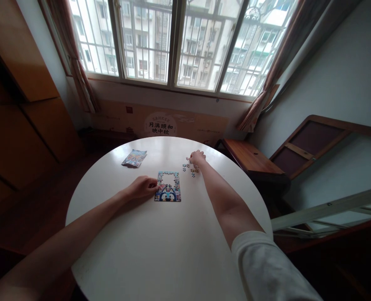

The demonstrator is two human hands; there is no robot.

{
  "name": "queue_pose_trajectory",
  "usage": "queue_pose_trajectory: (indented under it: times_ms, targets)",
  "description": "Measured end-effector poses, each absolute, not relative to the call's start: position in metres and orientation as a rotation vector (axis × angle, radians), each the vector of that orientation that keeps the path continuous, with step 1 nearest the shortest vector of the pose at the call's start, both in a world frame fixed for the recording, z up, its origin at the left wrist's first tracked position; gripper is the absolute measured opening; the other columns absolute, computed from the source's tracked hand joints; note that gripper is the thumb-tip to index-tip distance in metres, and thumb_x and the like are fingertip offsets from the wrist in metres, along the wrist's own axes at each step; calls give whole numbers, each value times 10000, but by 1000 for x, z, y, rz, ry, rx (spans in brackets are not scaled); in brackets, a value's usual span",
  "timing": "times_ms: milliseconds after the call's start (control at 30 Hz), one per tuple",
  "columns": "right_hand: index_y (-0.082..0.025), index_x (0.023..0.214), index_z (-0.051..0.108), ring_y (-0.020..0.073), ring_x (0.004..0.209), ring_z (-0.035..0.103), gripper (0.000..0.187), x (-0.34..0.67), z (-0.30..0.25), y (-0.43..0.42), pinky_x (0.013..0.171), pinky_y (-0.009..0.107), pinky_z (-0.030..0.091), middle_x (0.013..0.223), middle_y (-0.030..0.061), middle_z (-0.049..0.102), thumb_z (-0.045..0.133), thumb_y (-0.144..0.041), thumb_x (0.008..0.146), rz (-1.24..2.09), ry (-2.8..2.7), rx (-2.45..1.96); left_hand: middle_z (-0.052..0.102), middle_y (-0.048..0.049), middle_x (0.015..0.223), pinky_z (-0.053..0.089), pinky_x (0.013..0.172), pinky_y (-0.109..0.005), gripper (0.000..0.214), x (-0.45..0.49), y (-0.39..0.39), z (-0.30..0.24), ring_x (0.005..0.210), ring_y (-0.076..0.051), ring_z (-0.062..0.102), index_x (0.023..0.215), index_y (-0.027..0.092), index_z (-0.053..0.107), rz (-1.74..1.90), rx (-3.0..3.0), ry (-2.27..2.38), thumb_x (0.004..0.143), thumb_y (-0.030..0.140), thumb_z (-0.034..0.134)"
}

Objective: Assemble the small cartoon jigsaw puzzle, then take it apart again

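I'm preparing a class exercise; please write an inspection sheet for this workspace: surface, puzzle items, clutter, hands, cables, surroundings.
Surface: white table with a rounded edge.
Puzzle items: partly assembled puzzle, gap in its upper middle; loose pieces to its right.
Clutter: printed packet, beyond and left of the puzzle.
Left hand: at the puzzle's left edge.
Right hand: at the loose pieces; whether it grips one is unclear.
Cables: nothing seen on the table.
Surroundings: barred window, curtains at both sides.

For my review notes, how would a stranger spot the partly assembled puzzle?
On the round white table, look just right of the bare left hand. The flat, rectangular, multicoloured jigsaw puzzle there, unlike the small, loose, multicoloured pieces nearby, frames an open gap.
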State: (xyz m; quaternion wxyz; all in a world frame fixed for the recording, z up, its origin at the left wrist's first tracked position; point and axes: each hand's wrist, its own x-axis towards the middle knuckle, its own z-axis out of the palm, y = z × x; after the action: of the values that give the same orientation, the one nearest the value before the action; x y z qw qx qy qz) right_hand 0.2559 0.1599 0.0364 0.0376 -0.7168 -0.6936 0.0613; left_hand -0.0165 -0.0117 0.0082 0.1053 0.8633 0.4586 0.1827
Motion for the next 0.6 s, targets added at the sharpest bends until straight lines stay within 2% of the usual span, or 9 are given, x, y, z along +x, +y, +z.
queue_pose_trajectory:
  times_ms: [167, 367, 600]
  targets:
    - [-148, 1044, 644, 323, 1200, 387, 268, 253, 35, 171, 954, 425, 352, 1246, 169, 474, 644, -267, 804, 211, -2060, -2234, 373, 47, 500, 188, 504, -225, 444, -17, -12, 9, 487, -64, 292, 586, 143, 492, 542, 2555, 1336, 865, 484, 436]
    - [-136, 1036, 633, 300, 1130, 479, 454, 254, 35, 180, 888, 395, 427, 1132, 167, 564, 776, -340, 657, 320, -1972, -2255, 373, 49, 502, 199, 506, -219, 455, -18, -8, 4, 488, -62, 314, 593, 143, 498, 550, 2561, 1321, 868, 499, 430]
    - [-143, 924, 666, 280, 1085, 529, 326, 259, 42, 175, 826, 344, 467, 1005, 135, 648, 777, -277, 649, 377, -1952, -2177, 374, 51, 503, 194, 506, -223, 452, -17, -10, 5, 488, -62, 309, 596, 140, 512, 558, 2553, 1322, 863, 496, 437]
